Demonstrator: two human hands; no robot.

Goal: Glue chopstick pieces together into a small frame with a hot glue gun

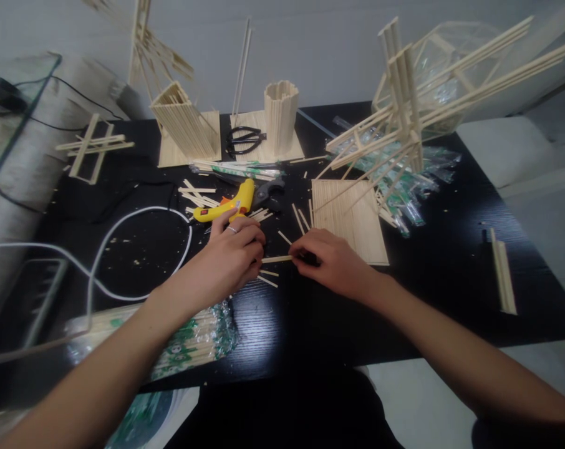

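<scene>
My left hand (pixel 239 252) and my right hand (pixel 322 259) are closed on opposite ends of a short wooden stick (pixel 277 259), held low over the black table. Their fingertips hide both ends of it. Just beyond my left hand lies a yellow glue gun (pixel 225 206), with black-handled cutters (pixel 268 192) behind it. Several cut stick pieces (pixel 268 279) are scattered around my hands. A flat panel of sticks glued side by side (pixel 352 221) rests just past my right hand.
Two hollow stick towers (pixel 281 115) stand on bases at the back, with black pliers (pixel 245 140) between them. A windmill-like stick frame (pixel 404 125) rises at right. Wrapped chopsticks (pixel 189 343) lie front left, near a looped white cable (pixel 118 218).
</scene>
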